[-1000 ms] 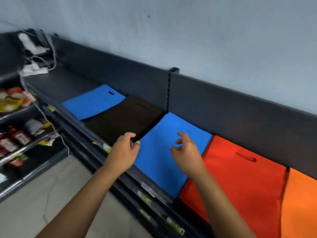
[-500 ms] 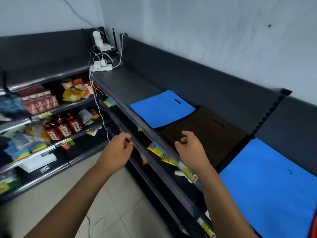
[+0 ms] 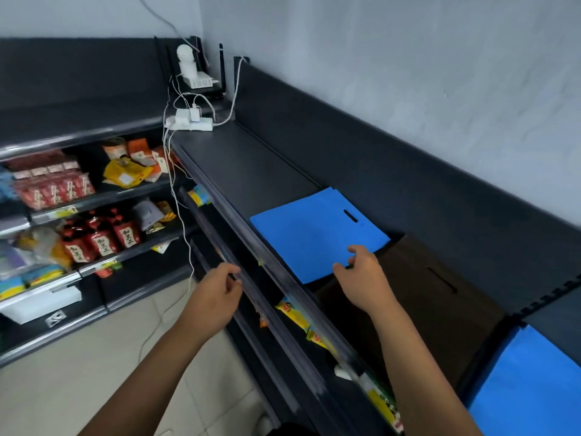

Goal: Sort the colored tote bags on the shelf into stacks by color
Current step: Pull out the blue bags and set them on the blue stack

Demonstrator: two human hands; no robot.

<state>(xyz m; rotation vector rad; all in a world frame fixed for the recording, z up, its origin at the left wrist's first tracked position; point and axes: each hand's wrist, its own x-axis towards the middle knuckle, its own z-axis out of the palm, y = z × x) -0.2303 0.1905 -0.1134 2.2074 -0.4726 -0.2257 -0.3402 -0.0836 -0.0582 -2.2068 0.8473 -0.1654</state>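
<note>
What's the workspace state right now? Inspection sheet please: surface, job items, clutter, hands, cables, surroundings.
Surface: dark top shelf, bare at its far end.
Job's things: blue bag flat on the shelf; brown bag beside it; second blue bag at lower right.
Clutter: power strip with plugs and a white device in the corner.
Hands: right hand at the near edge of the blue bag, grip unclear; left hand loosely curled, holding nothing.
Cables: white cables hang down from the strip.
Surroundings: snack packets on side shelves; grey wall; tiled floor.
</note>
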